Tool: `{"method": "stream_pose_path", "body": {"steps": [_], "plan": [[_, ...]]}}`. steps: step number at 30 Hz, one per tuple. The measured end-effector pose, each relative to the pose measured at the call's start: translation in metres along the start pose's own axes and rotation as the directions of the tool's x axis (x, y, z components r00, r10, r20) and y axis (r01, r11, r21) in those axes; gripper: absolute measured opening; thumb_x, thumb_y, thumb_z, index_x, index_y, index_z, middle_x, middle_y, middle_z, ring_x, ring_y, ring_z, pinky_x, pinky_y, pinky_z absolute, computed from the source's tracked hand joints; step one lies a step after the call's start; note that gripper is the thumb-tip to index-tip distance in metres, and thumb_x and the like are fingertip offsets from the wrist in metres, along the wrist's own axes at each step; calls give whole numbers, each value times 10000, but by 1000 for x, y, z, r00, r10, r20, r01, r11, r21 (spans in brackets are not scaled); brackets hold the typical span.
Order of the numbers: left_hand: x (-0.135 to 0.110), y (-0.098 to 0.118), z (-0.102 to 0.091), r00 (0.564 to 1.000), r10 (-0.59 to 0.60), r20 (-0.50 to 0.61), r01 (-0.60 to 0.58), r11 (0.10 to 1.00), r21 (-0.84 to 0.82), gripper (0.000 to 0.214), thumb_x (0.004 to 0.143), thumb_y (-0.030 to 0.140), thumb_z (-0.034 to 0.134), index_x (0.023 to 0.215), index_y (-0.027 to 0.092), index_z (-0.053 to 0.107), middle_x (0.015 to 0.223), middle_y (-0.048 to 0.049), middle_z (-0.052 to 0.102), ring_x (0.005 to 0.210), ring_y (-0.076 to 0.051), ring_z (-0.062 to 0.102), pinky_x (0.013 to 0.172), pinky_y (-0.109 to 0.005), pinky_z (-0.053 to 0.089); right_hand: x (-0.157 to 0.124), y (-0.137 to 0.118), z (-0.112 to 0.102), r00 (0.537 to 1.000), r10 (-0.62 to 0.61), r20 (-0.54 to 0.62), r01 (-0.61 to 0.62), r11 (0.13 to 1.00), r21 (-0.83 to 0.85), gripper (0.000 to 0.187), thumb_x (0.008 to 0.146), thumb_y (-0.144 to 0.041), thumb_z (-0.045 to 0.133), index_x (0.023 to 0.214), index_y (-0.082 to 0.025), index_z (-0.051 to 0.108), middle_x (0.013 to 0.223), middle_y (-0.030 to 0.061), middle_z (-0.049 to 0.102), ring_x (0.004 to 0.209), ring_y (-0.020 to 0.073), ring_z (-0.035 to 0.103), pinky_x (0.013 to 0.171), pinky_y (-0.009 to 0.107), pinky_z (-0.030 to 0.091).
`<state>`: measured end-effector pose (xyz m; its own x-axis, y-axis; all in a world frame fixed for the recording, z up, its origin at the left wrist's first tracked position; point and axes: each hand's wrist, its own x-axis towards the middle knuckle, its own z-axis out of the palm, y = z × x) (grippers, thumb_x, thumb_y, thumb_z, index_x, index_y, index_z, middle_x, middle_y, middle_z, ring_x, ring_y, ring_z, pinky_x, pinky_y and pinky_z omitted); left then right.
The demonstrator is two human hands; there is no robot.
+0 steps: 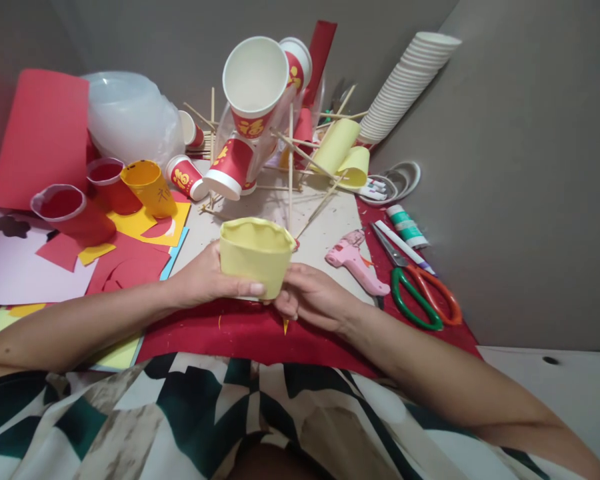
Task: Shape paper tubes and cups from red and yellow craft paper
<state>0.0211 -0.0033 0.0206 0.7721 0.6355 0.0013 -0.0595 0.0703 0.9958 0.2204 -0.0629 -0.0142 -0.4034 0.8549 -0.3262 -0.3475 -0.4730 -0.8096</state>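
A pale yellow paper-covered cup (255, 260) with a wavy, crimped rim is held upright in front of me. My left hand (207, 273) is closed round its left side, the thumb lying across the front near the bottom. At the cup's lower right, my right hand (315, 293) has its fingers curled in against the side and base; some fingertips are hidden behind the cup. Just beyond it stands a frame of thin wooden sticks (291, 167) with red-and-white paper cups (257, 77) on a grey board (315, 220).
To the right lie a pink glue gun (357, 263), scissors (420, 293) with green and orange handles, and tape rolls (405, 179). A tall stack of paper cups (407, 87) leans at the wall. Red covered cups (75, 217), a yellow cup (150, 189) and paper scraps (130, 267) sit left.
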Motion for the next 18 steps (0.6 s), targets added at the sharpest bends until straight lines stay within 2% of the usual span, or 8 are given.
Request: {"method": "stream_pose_path", "body": {"steps": [4,7,8,10,12,14,16,18], "plan": [[1,-2,-5,988,-147,-46,123,933,-338,506,699,352,884,1098,121,675,1043,-129,768,869,-213,734,810,-299,586,-1,-3,-4,973,-194,-124,178,976,-127,335,847,-459,753,865,-145,636,703,3,685,445,54,536,433,165,444],[1,-2,-6,968,-243,-58,185,854,-487,522,688,357,900,1090,123,661,1000,-126,772,856,-219,744,827,-323,602,-8,-6,-5,875,-431,-219,360,883,-300,268,893,-374,713,1071,-207,605,910,-7,696,568,65,586,540,200,522],[1,-2,-6,960,-273,-66,202,833,-515,523,695,354,899,1099,127,658,1008,-123,772,869,-222,746,844,-337,606,-10,-6,-5,822,-535,-193,423,802,-421,294,900,-322,693,1155,-229,581,1003,13,695,640,83,617,582,222,543],[1,-3,-6,948,-309,-75,219,805,-551,510,735,346,874,1138,127,650,1028,-124,771,881,-228,748,867,-365,612,-13,-5,-6,707,-707,7,516,510,-688,501,879,-231,668,1350,-265,498,1253,88,649,856,148,673,684,285,581],[1,-5,-3,953,-298,-53,216,793,-570,506,798,343,824,1210,123,628,1055,-136,769,905,-241,751,875,-386,611,-14,-1,-7,634,-727,264,538,169,-825,768,853,-222,679,1532,-298,328,1483,157,513,1112,237,654,811,372,601],[0,-9,1,966,-258,7,214,787,-579,514,840,358,788,1259,122,609,1082,-150,765,946,-255,752,867,-381,606,-12,3,-9,598,-692,404,521,-46,-852,930,855,-283,710,1614,-300,173,1592,187,394,1304,311,567,947,468,586],[-1,-12,5,969,-237,71,234,782,-578,515,849,380,788,1265,135,611,1112,-151,759,989,-251,745,874,-355,596,-10,5,-11,586,-685,433,500,-115,-859,892,904,-311,671,1632,-277,157,1605,179,395,1413,324,485,1071,514,526],[-3,-15,7,959,-258,120,280,776,-566,509,834,408,809,1234,148,632,1145,-143,750,1011,-228,738,908,-328,579,-9,4,-11,614,-692,381,482,-55,-875,683,979,-284,548,1607,-249,280,1574,152,465,1436,291,476,1143,500,470]]}}
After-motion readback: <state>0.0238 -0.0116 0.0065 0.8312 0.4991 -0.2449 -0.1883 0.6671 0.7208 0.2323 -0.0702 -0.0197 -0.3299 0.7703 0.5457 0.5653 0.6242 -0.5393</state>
